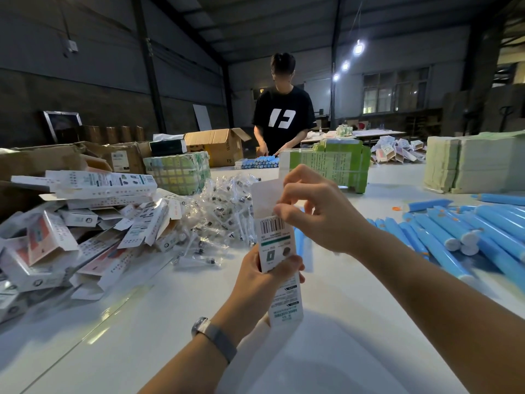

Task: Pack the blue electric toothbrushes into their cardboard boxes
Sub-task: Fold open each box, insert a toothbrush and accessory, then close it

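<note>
From the head camera, a white cardboard box (279, 251) stands nearly upright above the white table (142, 322), its top flap open and pointing up. The left hand (262, 275) grips the box round its middle, fingers wrapped across the printed face, a grey watch (213, 335) on that wrist. The right hand (315, 211) is at the box's open top, fingers curled, its fingertips pinching the box's upper edge just above the barcode. Whether anything is inside the box, I cannot tell.

To the right, a heap of blue electric toothbrushes (466, 234) lies on the table, near the right forearm. To the left is a loose pile of printed boxes (85, 223), many with flaps open, and beside it, towards the middle, a mound of clear plastic packets (221, 220).

On the far side of the table a person in a black T-shirt (284, 118) stands over another row of blue brushes (260, 162). A bundle of green flat cartons (335, 163) sits just behind the raised box, and a brown cardboard carton (218, 145) stands open at far left.
</note>
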